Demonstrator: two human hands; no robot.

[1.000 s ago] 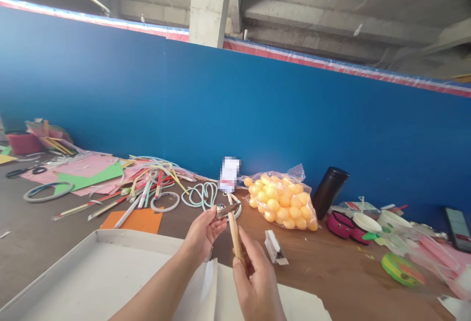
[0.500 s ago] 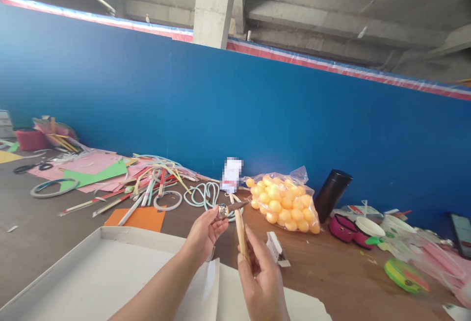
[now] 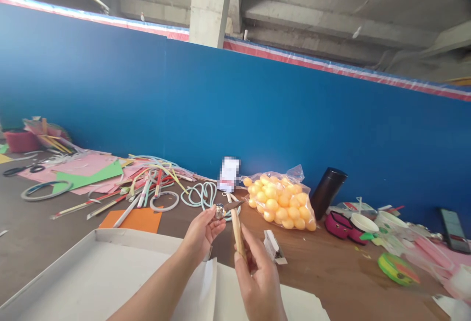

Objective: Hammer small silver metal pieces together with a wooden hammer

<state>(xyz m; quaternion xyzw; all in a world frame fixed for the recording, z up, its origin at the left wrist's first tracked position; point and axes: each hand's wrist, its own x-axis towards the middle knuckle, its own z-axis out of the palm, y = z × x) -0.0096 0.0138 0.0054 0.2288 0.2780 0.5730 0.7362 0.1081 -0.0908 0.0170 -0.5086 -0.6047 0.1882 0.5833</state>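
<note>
Head view — right hand [image 3: 259, 281] grips hammer handle [image 3: 237, 230]; left hand [image 3: 200, 236] pinches metal head [image 3: 221, 211], seemingly loose — keep both aligned.

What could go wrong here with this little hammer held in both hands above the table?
The left hand pinches the hammer head with fingertips only, while the right hand holds the wooden handle at its lower part. A light grip like that could let the tool twist or drop. The head's pointed end faces the bag of orange balls close behind, so a slip might tear the plastic.
</note>
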